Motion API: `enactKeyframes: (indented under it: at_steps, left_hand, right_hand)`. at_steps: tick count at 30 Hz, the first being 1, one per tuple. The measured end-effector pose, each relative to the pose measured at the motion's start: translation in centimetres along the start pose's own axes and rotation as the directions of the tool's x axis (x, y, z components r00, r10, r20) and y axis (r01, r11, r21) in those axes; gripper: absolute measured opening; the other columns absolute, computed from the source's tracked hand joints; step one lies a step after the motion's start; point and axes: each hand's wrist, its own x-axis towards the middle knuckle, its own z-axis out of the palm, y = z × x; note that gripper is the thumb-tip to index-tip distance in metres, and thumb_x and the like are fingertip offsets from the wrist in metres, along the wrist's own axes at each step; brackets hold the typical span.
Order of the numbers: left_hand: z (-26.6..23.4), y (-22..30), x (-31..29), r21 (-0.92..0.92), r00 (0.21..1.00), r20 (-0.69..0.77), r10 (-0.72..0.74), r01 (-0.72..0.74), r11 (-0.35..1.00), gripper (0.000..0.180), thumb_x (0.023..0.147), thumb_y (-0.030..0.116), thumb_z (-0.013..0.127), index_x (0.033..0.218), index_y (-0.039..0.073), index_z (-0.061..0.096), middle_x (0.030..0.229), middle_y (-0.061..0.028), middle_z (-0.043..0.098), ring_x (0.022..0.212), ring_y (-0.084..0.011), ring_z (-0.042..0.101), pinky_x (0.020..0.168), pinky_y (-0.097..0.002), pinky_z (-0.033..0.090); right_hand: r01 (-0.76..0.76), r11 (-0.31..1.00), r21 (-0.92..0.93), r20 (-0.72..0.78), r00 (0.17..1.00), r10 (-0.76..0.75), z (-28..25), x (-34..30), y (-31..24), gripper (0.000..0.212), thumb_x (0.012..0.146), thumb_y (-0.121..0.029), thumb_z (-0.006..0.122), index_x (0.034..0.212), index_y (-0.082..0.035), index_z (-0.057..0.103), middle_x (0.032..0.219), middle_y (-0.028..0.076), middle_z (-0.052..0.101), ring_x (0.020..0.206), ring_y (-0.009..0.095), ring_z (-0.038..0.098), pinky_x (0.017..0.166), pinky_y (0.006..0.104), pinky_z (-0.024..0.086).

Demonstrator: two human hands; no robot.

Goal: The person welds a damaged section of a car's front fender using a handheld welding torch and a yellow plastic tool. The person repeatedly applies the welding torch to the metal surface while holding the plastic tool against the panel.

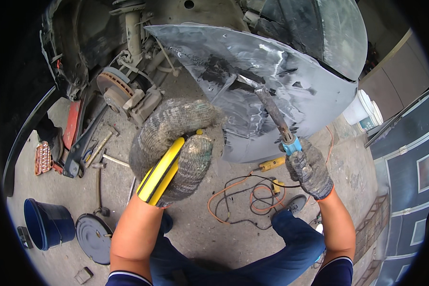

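Note:
My left hand (176, 148), in a grey knit glove, is closed round a tool with long yellow-and-black handles (161, 169). Its working end is hidden by the glove. My right hand (311, 170), gloved alike, grips a soldering iron (273, 110) by its blue handle. The iron's bent metal tip lies against or just over a blackened patch on a grey car body panel (267, 138); contact cannot be made out for certain. Black marks and pale sanded streaks spread across the panel. My left hand hovers beside the panel's lower left edge.
Behind the panel's left side is a brake disc (114, 90) with a strut. Hammers (98, 188), a red jack (73, 125), a dark blue bucket (50, 223) and a round black lid (93, 237) lie left. Cables (229, 202) and a yellow power tool (271, 164) lie below. White buckets (360, 108) stand right.

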Motion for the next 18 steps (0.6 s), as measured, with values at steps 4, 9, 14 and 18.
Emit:
enactKeyframes:
  at_steps: [4,9,14,18]
  left_hand:
    - [-0.1,-0.1,0.2,0.029,0.999,0.005,0.047,-0.047,0.998,0.032,0.093,0.032,0.063,0.105,0.002,0.063,0.099,-0.0161,0.07,0.089,-0.0232,0.065,0.085,-0.0371,0.051]
    - [0.1,0.0,0.1,-0.006,1.0,-0.012,0.001,-0.001,1.0,0.032,0.093,0.032,0.064,0.104,0.002,0.063,0.098,-0.0158,0.07,0.088,-0.0229,0.065,0.085,-0.0375,0.05]
    - [0.1,-0.1,-0.1,-0.064,0.999,-0.031,-0.039,0.037,0.997,0.032,0.092,0.031,0.065,0.104,0.002,0.063,0.1,-0.0163,0.07,0.089,-0.0232,0.066,0.087,-0.0377,0.05]
    - [0.0,-0.2,0.1,-0.078,0.999,-0.038,-0.038,0.035,0.996,0.02,0.089,0.019,0.066,0.101,0.003,0.068,0.101,-0.0132,0.07,0.092,-0.0265,0.067,0.083,-0.0356,0.053]
  right_hand:
    - [0.014,1.0,0.028,-0.011,1.0,-0.014,-0.3,0.1,-0.4,0.04,0.096,-0.04,0.056,0.111,-0.003,0.06,0.072,0.004,0.057,0.061,0.015,0.052,0.057,0.0299,0.042]
    - [-0.019,0.997,0.07,0.008,1.0,0.019,-0.9,0.4,-0.2,0.057,0.093,-0.056,0.057,0.116,-0.003,0.06,0.068,-0.004,0.049,0.054,0.005,0.042,0.048,0.0217,0.035]
    - [0.023,1.0,0.011,-0.014,1.0,-0.023,-1.6,1.0,-0.2,0.054,0.093,-0.054,0.057,0.114,-0.004,0.061,0.068,-0.005,0.049,0.055,0.005,0.042,0.048,0.0215,0.035]
    - [0.099,0.984,-0.151,-0.056,0.993,-0.108,-2.2,1.5,0.0,0.031,0.097,-0.034,0.056,0.098,-0.004,0.059,0.066,0.01,0.054,0.058,0.023,0.053,0.058,0.0361,0.044]
